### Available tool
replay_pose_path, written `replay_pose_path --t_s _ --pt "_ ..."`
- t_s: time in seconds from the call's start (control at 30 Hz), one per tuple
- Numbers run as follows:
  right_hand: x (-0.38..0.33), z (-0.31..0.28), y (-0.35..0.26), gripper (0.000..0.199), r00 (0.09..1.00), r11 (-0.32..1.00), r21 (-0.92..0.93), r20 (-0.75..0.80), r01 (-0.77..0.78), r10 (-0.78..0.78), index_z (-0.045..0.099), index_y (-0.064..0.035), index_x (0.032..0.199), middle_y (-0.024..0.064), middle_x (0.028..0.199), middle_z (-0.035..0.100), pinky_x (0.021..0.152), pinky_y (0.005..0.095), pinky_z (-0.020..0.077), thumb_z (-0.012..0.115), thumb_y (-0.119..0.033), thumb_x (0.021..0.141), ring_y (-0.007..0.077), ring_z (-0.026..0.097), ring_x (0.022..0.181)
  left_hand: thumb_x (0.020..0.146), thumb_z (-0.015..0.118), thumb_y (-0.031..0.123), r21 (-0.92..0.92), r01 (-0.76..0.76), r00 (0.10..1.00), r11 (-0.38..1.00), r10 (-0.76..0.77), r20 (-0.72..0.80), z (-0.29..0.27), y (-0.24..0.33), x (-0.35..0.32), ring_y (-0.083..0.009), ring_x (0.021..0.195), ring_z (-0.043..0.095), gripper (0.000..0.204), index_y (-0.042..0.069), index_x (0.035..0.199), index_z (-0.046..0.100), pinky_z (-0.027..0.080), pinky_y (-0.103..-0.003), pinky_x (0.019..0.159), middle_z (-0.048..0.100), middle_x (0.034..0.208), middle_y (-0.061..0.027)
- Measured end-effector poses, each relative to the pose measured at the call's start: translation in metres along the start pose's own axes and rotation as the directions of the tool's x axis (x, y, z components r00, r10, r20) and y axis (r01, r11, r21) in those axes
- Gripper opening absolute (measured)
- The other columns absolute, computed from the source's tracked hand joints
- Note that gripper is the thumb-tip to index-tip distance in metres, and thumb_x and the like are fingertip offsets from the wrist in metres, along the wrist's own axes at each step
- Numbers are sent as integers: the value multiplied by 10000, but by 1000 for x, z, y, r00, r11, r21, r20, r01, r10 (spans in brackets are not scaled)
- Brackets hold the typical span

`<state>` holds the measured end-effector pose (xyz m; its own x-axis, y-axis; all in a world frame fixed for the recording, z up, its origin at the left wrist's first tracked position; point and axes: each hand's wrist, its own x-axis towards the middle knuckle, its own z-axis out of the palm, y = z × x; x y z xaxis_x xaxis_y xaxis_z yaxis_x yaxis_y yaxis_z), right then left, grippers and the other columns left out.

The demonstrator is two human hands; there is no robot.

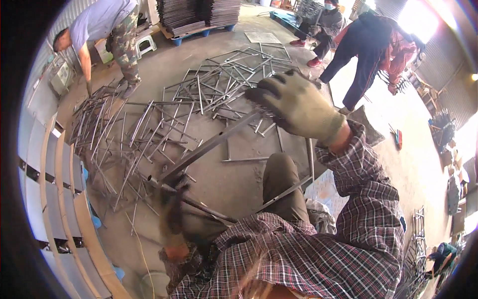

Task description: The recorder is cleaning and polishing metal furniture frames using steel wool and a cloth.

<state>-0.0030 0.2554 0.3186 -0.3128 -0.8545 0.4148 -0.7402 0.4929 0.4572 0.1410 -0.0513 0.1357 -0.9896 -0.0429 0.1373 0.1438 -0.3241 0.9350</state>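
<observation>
In front of me a metal tube frame [209, 144] is held up, its long square bar slanting from lower left to upper right. My right hand [301, 102], in a pale glove with dark fingertips, is closed round the upper right end of that bar. My left hand [173, 214], in a dark glove, is beside the frame's lower left corner. Motion smears its fingers, so its grip cannot be made out. Thinner bars of the frame run low across my legs.
Many loose metal frames [224, 74] lie heaped on the floor ahead and leftward. Stacked grey panels [55, 204] stand at my left. A person [107, 30] bends over the heap at far left; another person [363, 45] bends at far right, near a seated person [323, 25].
</observation>
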Motion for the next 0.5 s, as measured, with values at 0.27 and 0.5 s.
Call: replay_pose_path --t_s 0.27,0.5 --pt "46 21 -26 364 971 969 121 -132 214 -199 599 -70 1127 96 1058 572 781 376 490 571 -141 771 253 611 855 843 632 139 931 -313 822 187 544 167 76 79 46 -350 1118 574 599 -7 1374 398 434 -433 963 593 1192 -218" --pt "-24 13 43 319 798 282 880 160 -382 581 580 -37 1233 128 1207 603 853 312 500 519 -74 922 176 607 1041 836 664 261 981 -124 973 150 212 91 77 33 113 -385 846 644 354 106 1149 611 507 -464 733 675 909 -180"
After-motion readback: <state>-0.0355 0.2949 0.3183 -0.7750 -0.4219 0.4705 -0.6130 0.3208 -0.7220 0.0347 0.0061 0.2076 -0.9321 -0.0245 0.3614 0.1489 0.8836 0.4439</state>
